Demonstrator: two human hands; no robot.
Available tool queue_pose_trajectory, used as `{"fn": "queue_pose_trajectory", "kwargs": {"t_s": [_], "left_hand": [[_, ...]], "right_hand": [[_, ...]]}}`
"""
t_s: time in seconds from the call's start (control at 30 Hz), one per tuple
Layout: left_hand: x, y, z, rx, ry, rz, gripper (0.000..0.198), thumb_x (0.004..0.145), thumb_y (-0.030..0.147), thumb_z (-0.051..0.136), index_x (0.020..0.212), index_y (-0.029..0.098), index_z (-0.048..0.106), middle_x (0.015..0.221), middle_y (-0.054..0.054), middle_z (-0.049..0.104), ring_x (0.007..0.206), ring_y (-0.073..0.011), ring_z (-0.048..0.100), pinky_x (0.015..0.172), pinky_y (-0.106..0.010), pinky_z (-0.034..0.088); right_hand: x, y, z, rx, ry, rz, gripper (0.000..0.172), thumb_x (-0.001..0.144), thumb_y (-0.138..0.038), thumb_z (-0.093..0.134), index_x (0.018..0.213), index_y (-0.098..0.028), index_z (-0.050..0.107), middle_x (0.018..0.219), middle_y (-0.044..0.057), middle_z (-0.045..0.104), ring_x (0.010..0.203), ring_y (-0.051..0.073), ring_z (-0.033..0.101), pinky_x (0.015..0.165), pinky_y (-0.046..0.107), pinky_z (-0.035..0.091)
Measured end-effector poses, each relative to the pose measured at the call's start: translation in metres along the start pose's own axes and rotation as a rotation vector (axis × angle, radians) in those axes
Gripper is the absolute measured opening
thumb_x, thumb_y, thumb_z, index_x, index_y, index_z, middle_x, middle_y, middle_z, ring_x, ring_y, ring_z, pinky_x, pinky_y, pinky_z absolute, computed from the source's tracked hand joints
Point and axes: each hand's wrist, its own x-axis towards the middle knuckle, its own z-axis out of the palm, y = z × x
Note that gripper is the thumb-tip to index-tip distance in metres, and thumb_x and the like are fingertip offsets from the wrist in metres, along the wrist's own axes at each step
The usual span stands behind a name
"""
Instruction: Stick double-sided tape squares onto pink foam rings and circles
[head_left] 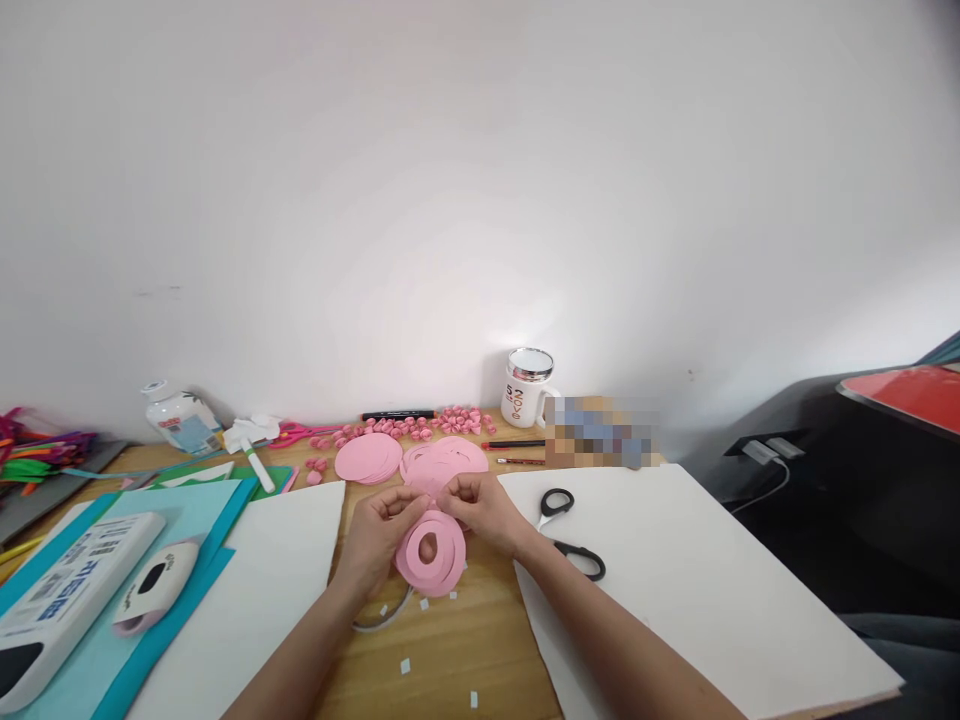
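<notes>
Left hand and right hand, nearly together, pinch the top of a pink layered paper ring. Beyond it lie round pink paper discs.

- One head-worn camera looks from above and behind the hands, facing forward and down.
- It sits near them, both forearms entering at the bottom edge.
- The view takes in the tabletop around the hands and the wall beyond them.

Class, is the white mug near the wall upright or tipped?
Upright: the white mug stands on its base, silvery rim uppermost.
</notes>
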Motion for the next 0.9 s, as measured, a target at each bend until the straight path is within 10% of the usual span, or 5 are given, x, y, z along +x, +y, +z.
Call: {"fn": "queue_pose_trajectory", "kwargs": {"t_s": [0.9], "left_hand": [[-0.0006, 0.0018, -0.0004, 0.006, -0.021, -0.030, 0.021, 0.061, 0.031, 0.069, 0.066, 0.013, 0.059, 0.057, 0.000, 0.062, 0.048, -0.0097, 0.053, 0.045, -0.018, 0.038]], "right_hand": [[-0.0016, 0.0005, -0.0067, 0.416, -0.174, 0.165, 0.024, 0.057, -0.030, 0.073, 0.073, -0.013, 0.066, 0.070, 0.003, 0.065, 0.061, 0.012, 0.058, 0.060, 0.026, 0.046]]}}
